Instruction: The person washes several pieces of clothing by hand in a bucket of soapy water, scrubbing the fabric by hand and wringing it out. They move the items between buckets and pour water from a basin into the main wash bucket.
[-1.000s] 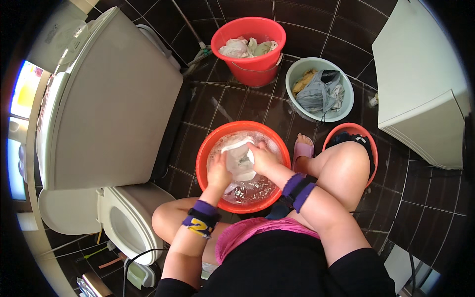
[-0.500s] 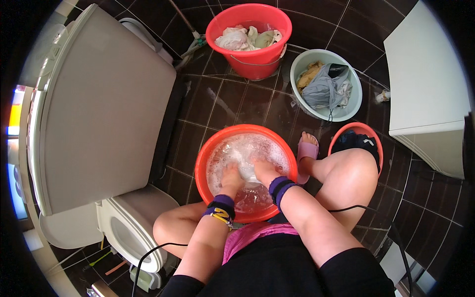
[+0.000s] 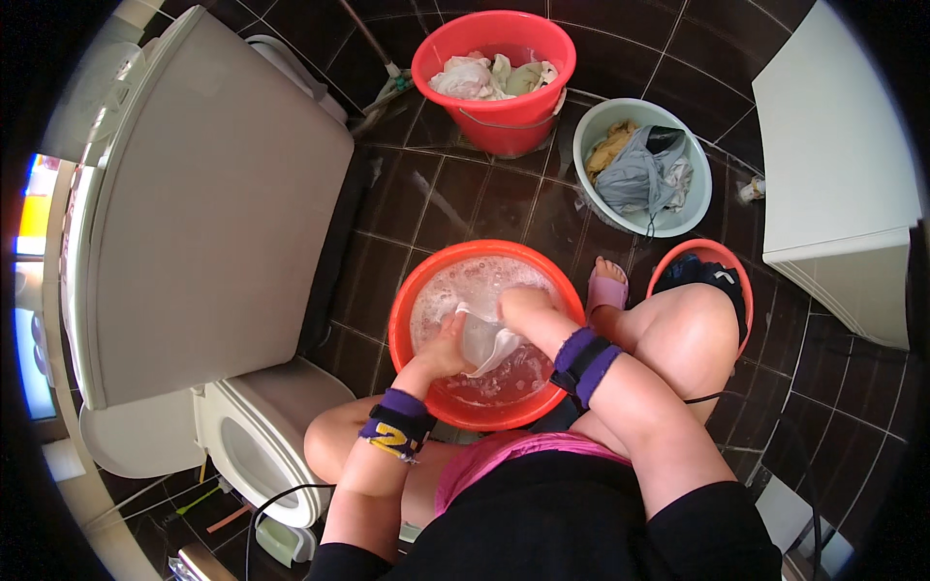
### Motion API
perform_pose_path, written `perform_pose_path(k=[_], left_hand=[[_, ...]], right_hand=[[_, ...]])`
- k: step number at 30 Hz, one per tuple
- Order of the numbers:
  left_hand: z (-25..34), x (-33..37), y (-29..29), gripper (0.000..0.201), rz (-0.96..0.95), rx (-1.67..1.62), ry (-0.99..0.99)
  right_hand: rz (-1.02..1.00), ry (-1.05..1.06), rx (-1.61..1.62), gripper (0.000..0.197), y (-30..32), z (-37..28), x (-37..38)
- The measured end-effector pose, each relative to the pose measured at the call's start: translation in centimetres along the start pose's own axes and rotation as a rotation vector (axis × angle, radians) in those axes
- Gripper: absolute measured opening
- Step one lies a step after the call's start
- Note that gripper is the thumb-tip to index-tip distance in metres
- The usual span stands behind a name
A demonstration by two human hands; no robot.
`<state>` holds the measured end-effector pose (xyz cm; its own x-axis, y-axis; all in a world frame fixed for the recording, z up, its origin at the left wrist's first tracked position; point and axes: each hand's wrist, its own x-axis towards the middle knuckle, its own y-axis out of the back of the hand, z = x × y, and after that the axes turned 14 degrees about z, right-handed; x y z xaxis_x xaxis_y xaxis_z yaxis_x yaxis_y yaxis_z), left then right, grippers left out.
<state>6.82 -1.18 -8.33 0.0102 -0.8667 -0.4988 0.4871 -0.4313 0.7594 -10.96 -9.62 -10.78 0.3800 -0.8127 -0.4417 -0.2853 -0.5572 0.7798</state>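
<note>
A round orange basin [image 3: 492, 417] of foamy water stands on the floor between my knees. Just above the suds, a wet white cloth [image 3: 487, 351] is stretched between my hands. My left hand [image 3: 448, 346] grips its left edge, thumb on top and the other fingers mostly hidden. Curled over the cloth's upper right side is my right hand [image 3: 523, 308], its fingertips out of sight. Purple and black bands circle both wrists.
Beyond the basin stand a red bucket [image 3: 504, 124] of laundry and a pale blue basin [image 3: 701, 189] of clothes. A smaller orange basin [image 3: 745, 290] with dark clothes sits by my right knee. The toilet [image 3: 218, 426] and a large grey-white appliance [image 3: 223, 223] flank the left; a white cabinet [image 3: 833, 145] the right.
Both hands have risen from the suds, bringing the white cloth up. It was mostly under water before and now spreads between them. My left hand has turned, its thumb now showing.
</note>
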Motion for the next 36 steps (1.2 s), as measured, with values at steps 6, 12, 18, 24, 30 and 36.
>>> perform_pose_path(k=[6, 12, 18, 24, 30, 36], left_hand=[[3.6, -2.3, 1.6, 0.052, 0.376, -0.613, -0.096], [6.9, -6.2, 8.8, 0.016, 0.608, -0.819, -0.251], [12.9, -11.6, 16.1, 0.02, 0.763, -1.039, -0.549], [13.9, -12.4, 20.3, 0.029, 0.938, -1.308, -0.655], [11.3, -9.6, 21.8, 0.017, 1.076, -1.494, -0.496], [2.9, -4.7, 16.0, 0.022, 1.044, -1.436, -0.196]], right_hand=[[0.34, 0.422, 0.623, 0.016, 5.6, -5.8, -5.5], [0.402, 0.553, 0.857, 0.083, 10.8, -4.2, -7.9], [0.189, 0.602, 0.87, 0.12, 7.9, -2.2, -7.2], [0.285, 0.519, 0.959, 0.083, 6.5, -4.2, -7.5], [0.318, 0.326, 1.155, 0.059, 6.9, -4.0, -8.9], [0.179, 0.345, 1.579, 0.068, 11.3, -5.4, -10.4]])
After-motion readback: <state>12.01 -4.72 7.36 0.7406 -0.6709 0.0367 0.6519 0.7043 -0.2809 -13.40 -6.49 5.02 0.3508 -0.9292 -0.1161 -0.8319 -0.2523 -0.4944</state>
